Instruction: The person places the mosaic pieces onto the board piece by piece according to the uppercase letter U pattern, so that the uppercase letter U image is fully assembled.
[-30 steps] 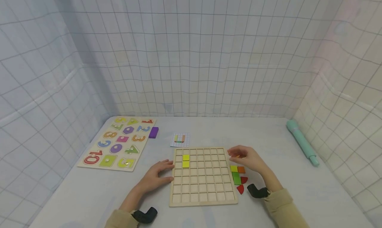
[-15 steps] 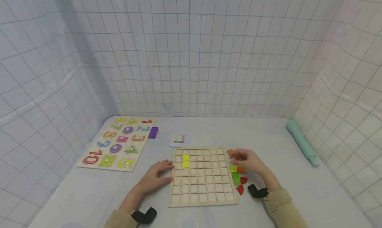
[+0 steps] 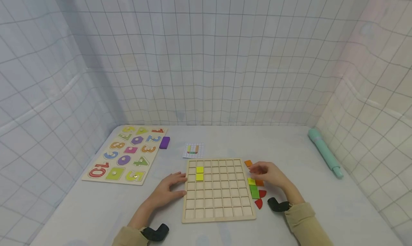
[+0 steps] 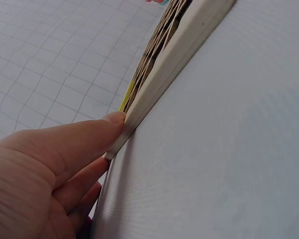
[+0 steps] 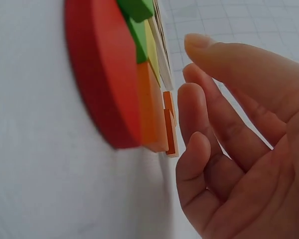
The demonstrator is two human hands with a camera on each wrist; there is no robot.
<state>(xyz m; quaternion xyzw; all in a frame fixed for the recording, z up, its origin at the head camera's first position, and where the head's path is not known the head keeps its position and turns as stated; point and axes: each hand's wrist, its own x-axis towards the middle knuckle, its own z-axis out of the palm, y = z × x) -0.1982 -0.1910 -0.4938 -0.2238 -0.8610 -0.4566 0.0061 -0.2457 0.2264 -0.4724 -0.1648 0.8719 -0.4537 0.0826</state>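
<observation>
A wooden grid board [image 3: 219, 195] lies in the middle of the head view, two yellow square tiles [image 3: 200, 173] set in its upper left cells. Against the board's left edge rests my left hand [image 3: 165, 189], thumb and fingertips touching the frame. Over the loose tiles at the right edge hovers my right hand [image 3: 269, 173], fingers loosely bent; the right wrist view shows nothing between them. Near it lie an orange tile [image 3: 248, 163], a yellow tile [image 3: 251, 181], another orange tile [image 3: 260, 183], green tiles [image 3: 254, 192] and two red rounded pieces [image 3: 259, 203]. Another orange piece [image 5: 170, 132] shows beside the fingers.
Behind the board lies a small pattern card [image 3: 193, 150] with a U-shaped drawing. A number-and-shape puzzle board [image 3: 125, 155] and a purple block [image 3: 165, 142] are at left. A teal cylinder [image 3: 325, 153] lies far right. Grid-patterned cloth walls surround the table.
My right hand has shifted slightly downward and inward, uncovering the upper orange tile beside the board. The left hand stays on the board's edge.
</observation>
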